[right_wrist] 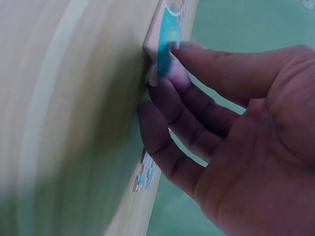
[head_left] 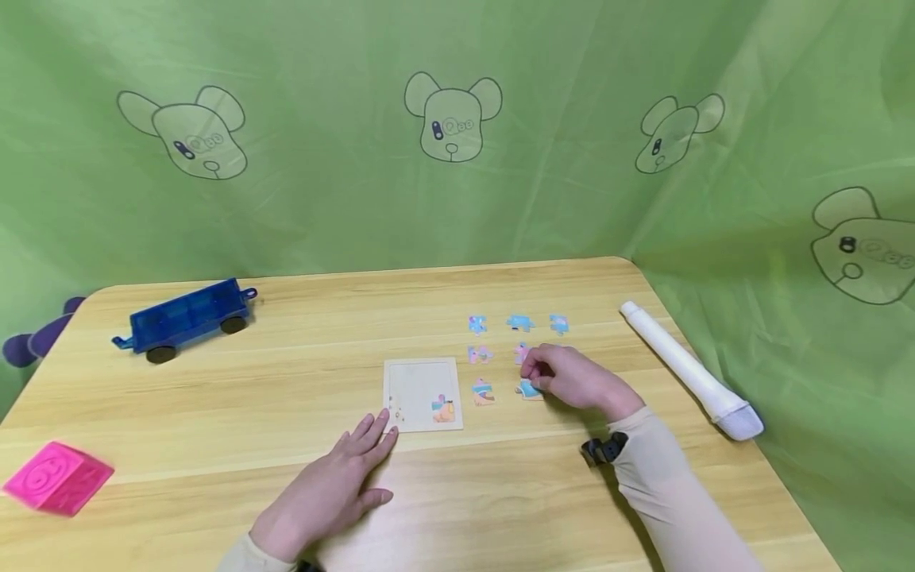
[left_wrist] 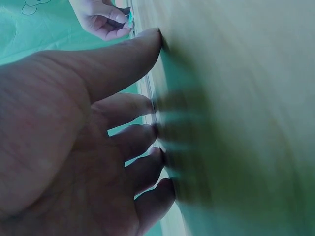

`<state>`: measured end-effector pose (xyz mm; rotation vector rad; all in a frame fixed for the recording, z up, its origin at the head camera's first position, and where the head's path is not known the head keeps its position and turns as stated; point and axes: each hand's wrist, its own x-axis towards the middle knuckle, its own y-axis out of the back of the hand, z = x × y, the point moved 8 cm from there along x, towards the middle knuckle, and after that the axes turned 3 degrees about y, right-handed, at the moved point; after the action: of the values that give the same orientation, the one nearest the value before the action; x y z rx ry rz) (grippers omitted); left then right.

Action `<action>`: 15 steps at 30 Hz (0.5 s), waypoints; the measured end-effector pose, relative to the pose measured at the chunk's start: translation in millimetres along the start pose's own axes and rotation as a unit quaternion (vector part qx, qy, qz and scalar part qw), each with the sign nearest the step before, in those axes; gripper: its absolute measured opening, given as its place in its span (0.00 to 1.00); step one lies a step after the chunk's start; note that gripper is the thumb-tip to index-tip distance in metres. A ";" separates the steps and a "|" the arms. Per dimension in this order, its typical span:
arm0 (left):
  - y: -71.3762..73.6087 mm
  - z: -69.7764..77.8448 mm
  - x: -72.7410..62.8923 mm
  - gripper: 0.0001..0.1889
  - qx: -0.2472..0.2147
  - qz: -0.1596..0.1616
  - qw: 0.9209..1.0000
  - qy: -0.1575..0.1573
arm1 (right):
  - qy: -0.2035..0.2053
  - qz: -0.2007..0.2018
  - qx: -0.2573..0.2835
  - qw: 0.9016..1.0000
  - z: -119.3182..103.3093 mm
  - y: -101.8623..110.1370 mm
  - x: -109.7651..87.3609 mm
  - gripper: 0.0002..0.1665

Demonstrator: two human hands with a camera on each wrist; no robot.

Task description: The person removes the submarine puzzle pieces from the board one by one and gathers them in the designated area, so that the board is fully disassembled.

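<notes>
My right hand (head_left: 575, 377) pinches a blue-and-tan jigsaw piece (head_left: 528, 389) between thumb and fingers, close over the table; the right wrist view shows this puzzle piece (right_wrist: 167, 42) tilted at the fingertips. With its fingers spread, my left hand (head_left: 336, 481) lies palm down, fingertips at the lower left corner of the pale square puzzle tray (head_left: 422, 391). One orange-and-blue piece (head_left: 443, 409) sits in the tray's lower right corner. Just left of my right hand lies another piece (head_left: 483, 392), and a pink one (head_left: 521, 353) is partly covered by the fingers.
More puzzle pieces (head_left: 520, 322) lie in rows right of the tray. A white toy microphone (head_left: 689, 369) rests near the right edge. At the left are a blue toy wagon (head_left: 189, 318) and a pink block (head_left: 59, 478). Green cloth (head_left: 322, 199) hangs behind the table.
</notes>
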<state>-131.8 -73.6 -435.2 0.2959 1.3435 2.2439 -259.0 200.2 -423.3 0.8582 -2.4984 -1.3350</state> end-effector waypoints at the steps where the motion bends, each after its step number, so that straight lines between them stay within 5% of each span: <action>1: -0.3 -0.1 0.1 0.37 -0.001 0.000 1.000 0.000 | -0.001 0.005 -0.003 1.000 1.1 0.5 -0.2 0.08; 10: -0.4 -0.1 0.1 0.37 0.002 0.004 1.000 -0.002 | -0.008 0.063 -0.003 0.998 -15.5 1.5 1.8 0.09; 15: -0.2 -0.7 -0.9 0.38 0.003 0.005 1.000 -0.002 | 0.031 0.032 0.005 0.999 -50.9 -17.7 9.5 0.14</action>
<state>-131.2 -74.6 -435.7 0.3098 1.3508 2.2459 -238.6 151.4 -409.1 0.8007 -2.4654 -1.2582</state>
